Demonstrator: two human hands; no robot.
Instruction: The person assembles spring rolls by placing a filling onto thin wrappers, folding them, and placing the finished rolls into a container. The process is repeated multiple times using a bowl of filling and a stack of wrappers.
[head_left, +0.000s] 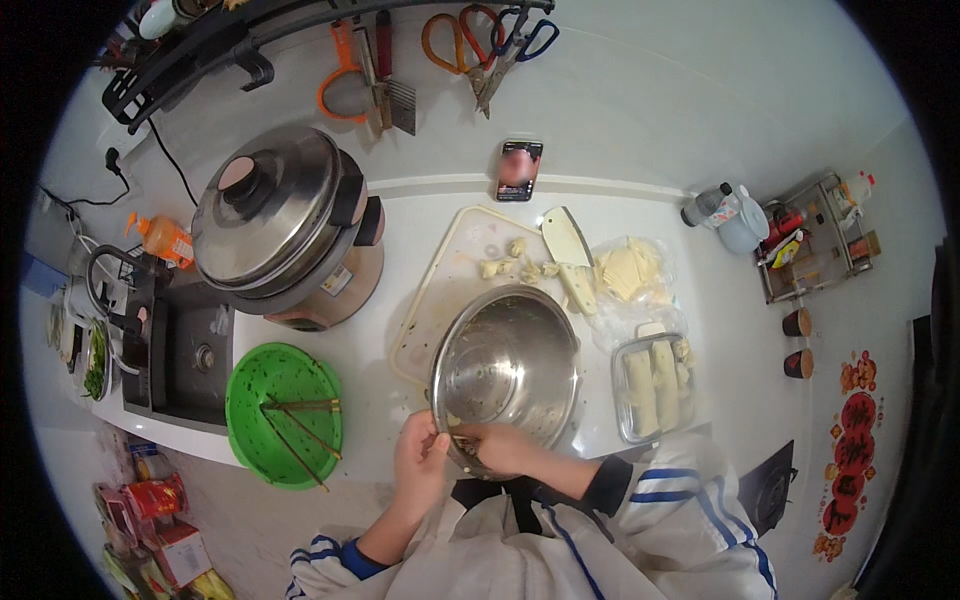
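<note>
A stainless steel bowl (517, 352) stands over the near corner of a white cutting board (431, 300), its inside flecked with green bits. My left hand (421, 454) grips the bowl's left near rim, thumb uppermost. Inside the bowl's near edge, my right hand (504, 451) is over dark minced food, close to my left fingertips. Its fingers are partly hidden, and I cannot tell whether it pinches something. Several crumpled dough pieces (517, 264) lie on the board beside a cream-coloured cleaver (568, 244). Right of it, pale dough sheets (631, 268) rest on a plastic bag.
A glass container (619, 401) holds pale rolls at the right. To my left are a green basin (247, 442) with chopsticks, a large lidded electric pot (274, 217) and a dark sink (184, 375). A phone (518, 171) leans against the wall, beneath hanging scissors (487, 60).
</note>
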